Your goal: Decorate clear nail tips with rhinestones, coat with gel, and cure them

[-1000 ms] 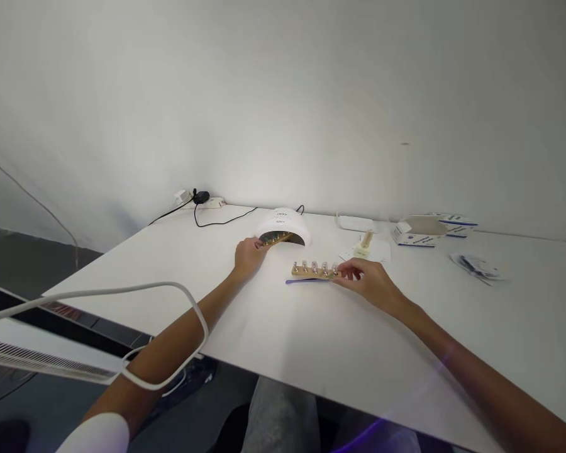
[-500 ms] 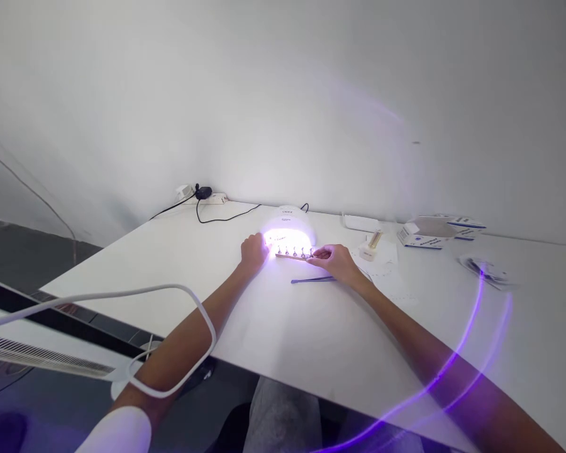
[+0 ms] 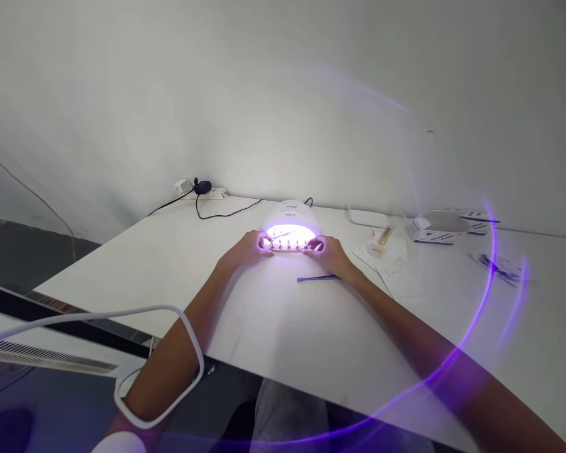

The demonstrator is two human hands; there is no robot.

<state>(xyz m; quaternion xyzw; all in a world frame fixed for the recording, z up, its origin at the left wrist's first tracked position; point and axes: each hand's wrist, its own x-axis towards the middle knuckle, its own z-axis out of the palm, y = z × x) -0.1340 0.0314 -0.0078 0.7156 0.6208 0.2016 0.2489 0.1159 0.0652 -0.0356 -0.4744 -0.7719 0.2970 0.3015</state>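
A white dome-shaped UV nail lamp (image 3: 291, 212) stands against the wall side of the table, its opening glowing bright violet-white. In front of that opening lies a narrow strip with several small upright metal holders (image 3: 288, 247); glare hides what they carry. My left hand (image 3: 248, 248) pinches the strip's left end between thumb and fingers. At the right end, my right hand (image 3: 331, 253) grips it the same way. Flat on the table near my right wrist are thin dark tweezers (image 3: 317, 279). More small items show inside the lamp, too blurred to name.
A power strip with a black plug (image 3: 202, 187) sits at the back left, its cable leading toward the lamp. To the right are papers (image 3: 399, 277), a small bottle (image 3: 377, 250), an opened box (image 3: 431, 229) and a clear bag (image 3: 500, 267). A white cable (image 3: 170, 308) loops over my left forearm.
My left hand has moved from the lamp's left side to the strip's left end. The strip, tilted before, is now level and squarely before the lamp opening. The view has shifted slightly.
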